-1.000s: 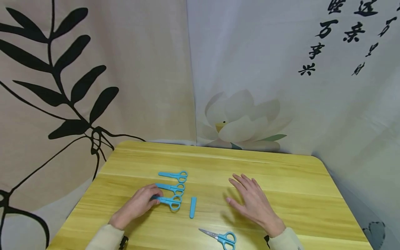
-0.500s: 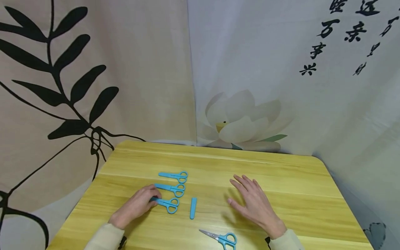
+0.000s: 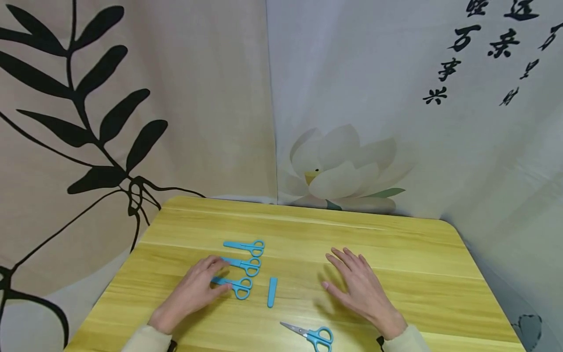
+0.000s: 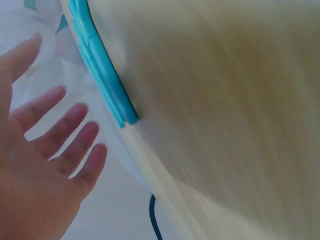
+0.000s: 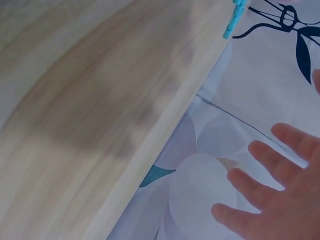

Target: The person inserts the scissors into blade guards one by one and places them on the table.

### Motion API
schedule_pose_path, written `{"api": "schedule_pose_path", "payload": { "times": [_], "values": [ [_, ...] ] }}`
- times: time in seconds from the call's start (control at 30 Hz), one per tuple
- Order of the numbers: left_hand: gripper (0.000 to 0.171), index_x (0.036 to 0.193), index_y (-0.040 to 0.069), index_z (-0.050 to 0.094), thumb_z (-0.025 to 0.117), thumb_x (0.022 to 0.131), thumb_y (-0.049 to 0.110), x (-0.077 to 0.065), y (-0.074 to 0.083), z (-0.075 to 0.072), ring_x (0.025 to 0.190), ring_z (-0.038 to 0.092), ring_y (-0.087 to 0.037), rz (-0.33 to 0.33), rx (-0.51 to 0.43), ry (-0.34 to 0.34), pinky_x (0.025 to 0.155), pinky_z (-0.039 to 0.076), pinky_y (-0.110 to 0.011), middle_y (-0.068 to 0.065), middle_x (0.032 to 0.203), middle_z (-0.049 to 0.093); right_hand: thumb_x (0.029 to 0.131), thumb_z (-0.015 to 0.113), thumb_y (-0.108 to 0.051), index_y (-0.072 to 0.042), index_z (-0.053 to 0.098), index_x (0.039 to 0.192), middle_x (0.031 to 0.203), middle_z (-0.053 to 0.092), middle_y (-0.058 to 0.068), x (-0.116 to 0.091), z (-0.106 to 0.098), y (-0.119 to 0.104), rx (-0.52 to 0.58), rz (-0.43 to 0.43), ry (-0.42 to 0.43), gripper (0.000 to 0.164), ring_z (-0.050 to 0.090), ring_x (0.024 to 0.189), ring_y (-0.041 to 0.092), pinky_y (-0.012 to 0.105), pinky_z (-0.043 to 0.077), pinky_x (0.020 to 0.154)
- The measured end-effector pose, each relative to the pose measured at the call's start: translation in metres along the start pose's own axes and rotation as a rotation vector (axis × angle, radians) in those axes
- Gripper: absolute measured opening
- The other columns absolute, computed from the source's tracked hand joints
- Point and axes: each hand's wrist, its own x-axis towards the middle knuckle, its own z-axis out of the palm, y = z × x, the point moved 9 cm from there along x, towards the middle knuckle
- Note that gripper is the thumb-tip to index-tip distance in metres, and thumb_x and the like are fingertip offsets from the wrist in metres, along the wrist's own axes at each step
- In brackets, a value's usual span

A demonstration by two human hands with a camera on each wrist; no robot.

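In the head view, three light-blue scissors with covered blades lie in a column on the table: the far pair (image 3: pixel 248 246), the middle pair (image 3: pixel 244 264) and the near pair (image 3: pixel 235 283). My left hand (image 3: pixel 190 294) is at the left ends of the middle and near pairs, its fingers overlapping them. The left wrist view shows that hand (image 4: pixel 42 160) with fingers spread, beside blue scissors (image 4: pixel 102 62). A loose blue blade cover (image 3: pixel 272 292) lies right of the column. Scissors with a bare metal blade (image 3: pixel 313 336) lie nearer. My right hand (image 3: pixel 362 293) hovers, fingers extended, holding nothing.
The wooden table (image 3: pixel 396 249) has rounded far corners. Behind it hangs a curtain (image 3: pixel 211 98) printed with dark leaves, a pale lotus and black characters. Blue pieces (image 5: pixel 234 20) show at the top of the right wrist view.
The near scissors shifted slightly left and toward me. My left fingers then let go and spread apart. The right hand stays nearly still.
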Motion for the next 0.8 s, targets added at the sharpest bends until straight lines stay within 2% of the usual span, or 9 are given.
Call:
{"api": "schedule_pose_path", "payload": {
  "times": [0.13,0.37,0.6,0.8],
  "values": [
    [0.065,0.137,0.006,0.064,0.085,0.086,0.039,0.0,0.011,-0.006,0.13,0.054,-0.042,0.015,0.031,0.074,0.104,0.042,-0.067,-0.018,0.141,0.057,0.096,0.069,-0.051,-0.01,0.06,0.145,0.151,0.054,0.012,-0.004,0.0,-0.001,0.004,0.0,-0.007,0.064,0.048,0.138,0.043,0.07,0.038,0.108],
    [0.067,0.141,0.006,0.06,0.082,0.089,0.042,0.001,0.035,-0.008,0.141,0.043,-0.045,0.061,0.06,0.128,0.11,0.035,-0.068,-0.02,0.153,0.047,0.096,0.068,-0.053,-0.011,0.058,0.146,0.152,0.053,0.012,-0.01,0.002,-0.001,0.027,0.006,-0.037,0.066,0.048,0.138,0.043,0.071,0.038,0.107],
    [0.077,0.148,0.005,0.053,0.077,0.09,0.05,0.0,0.052,0.004,0.151,0.026,-0.046,0.05,0.099,0.112,0.118,0.02,-0.069,-0.02,0.164,0.033,0.098,0.064,-0.055,-0.009,0.056,0.147,0.153,0.052,0.013,-0.021,0.01,-0.01,0.041,-0.02,-0.095,0.068,0.047,0.138,0.045,0.073,0.039,0.103],
    [0.083,0.152,0.007,0.05,0.074,0.09,0.056,-0.001,0.061,0.013,0.154,0.019,-0.044,0.054,0.128,0.093,0.117,0.015,-0.072,-0.019,0.167,0.027,0.097,0.066,-0.054,-0.011,0.053,0.15,0.156,0.048,0.012,-0.031,0.019,-0.021,0.056,-0.024,-0.177,0.07,0.044,0.142,0.045,0.074,0.037,0.105]
  ]
}}
